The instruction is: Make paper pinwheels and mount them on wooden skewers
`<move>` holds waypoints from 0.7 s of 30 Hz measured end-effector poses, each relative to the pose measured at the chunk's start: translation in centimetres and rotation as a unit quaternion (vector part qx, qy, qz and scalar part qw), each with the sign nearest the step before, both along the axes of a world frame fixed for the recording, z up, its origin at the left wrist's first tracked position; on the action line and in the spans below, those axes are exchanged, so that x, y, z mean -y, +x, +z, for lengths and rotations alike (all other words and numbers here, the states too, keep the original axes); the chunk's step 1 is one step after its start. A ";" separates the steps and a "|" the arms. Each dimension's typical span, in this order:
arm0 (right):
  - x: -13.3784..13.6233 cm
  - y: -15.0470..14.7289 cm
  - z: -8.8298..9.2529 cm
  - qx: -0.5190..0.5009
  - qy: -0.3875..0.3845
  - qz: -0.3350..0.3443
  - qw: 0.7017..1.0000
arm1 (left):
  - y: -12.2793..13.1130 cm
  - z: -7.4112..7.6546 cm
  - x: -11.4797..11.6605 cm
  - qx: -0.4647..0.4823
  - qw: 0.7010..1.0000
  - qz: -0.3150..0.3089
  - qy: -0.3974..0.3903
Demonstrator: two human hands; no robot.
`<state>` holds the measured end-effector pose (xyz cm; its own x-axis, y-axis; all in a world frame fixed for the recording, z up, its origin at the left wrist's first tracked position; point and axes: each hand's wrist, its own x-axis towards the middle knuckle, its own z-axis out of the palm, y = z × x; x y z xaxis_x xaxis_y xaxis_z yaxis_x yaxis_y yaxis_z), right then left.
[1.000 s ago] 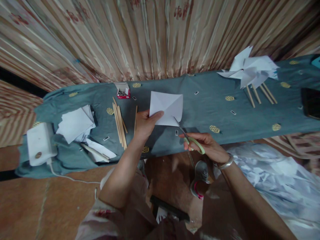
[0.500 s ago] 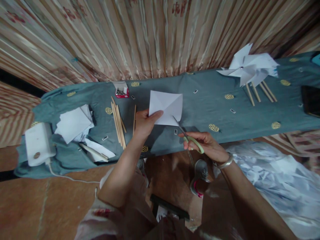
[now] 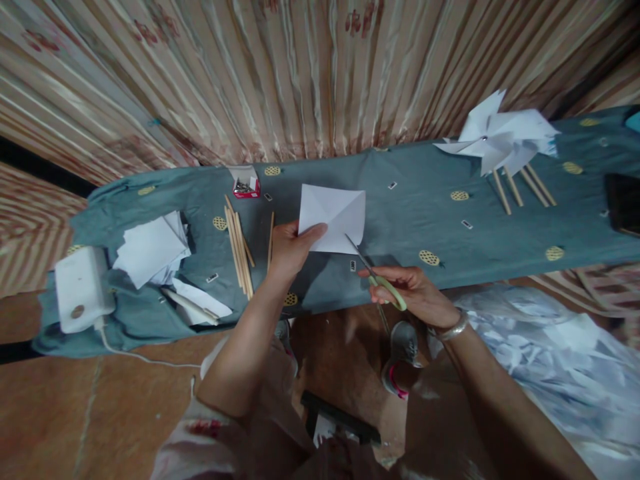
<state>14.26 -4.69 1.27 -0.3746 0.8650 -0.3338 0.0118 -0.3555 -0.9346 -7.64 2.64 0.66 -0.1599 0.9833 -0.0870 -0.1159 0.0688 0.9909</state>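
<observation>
My left hand (image 3: 292, 249) pinches the lower left edge of a square white sheet of paper (image 3: 336, 212), thumb on top. Crease lines cross the sheet. In my right hand (image 3: 410, 291) are scissors with pale green handles (image 3: 391, 292), fingers closed round them. The blades lie at the paper's lower right corner, their tip pointing towards its centre. Just left of my left hand, one thin wooden stick (image 3: 271, 240) rests on the cloth.
On the cloth-covered table (image 3: 380, 227) lie wooden sticks (image 3: 239, 252), a small red box of metal pieces (image 3: 246, 187), a paper stack (image 3: 153, 250), a white device (image 3: 83, 290) with a cable, and paper pinwheels (image 3: 493, 137) at right. A plastic bag (image 3: 545, 347) sits below right.
The whole view has shifted slightly. Both hands keep nearly the same hold and place, with the scissors still at the paper's lower right corner.
</observation>
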 end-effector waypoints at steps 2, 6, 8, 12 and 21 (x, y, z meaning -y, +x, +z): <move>0.0 0.0 0.0 -0.003 -0.005 -0.002 1.000 | 0.0 0.1 0.0 0.004 1.000 -0.001 -0.004; -0.1 0.1 0.0 -0.002 -0.020 -0.004 1.000 | 0.1 0.2 0.2 0.013 1.000 -0.005 -0.014; -0.1 0.1 0.1 0.006 -0.022 0.001 1.000 | 0.3 0.2 0.3 0.017 0.999 -0.018 -0.022; -0.2 0.2 0.2 0.010 -0.014 0.007 1.000 | 0.6 0.0 0.5 0.026 0.998 -0.042 -0.029; 0.0 0.0 0.2 0.009 -0.022 -0.018 1.000 | 0.7 0.2 0.5 0.024 0.998 -0.038 -0.035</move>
<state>14.27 -4.64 1.50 -0.3381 0.8616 -0.3786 0.0145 -0.3975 -0.9175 -6.97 2.14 0.81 -0.0783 0.9836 -0.1627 -0.1553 0.1491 0.9765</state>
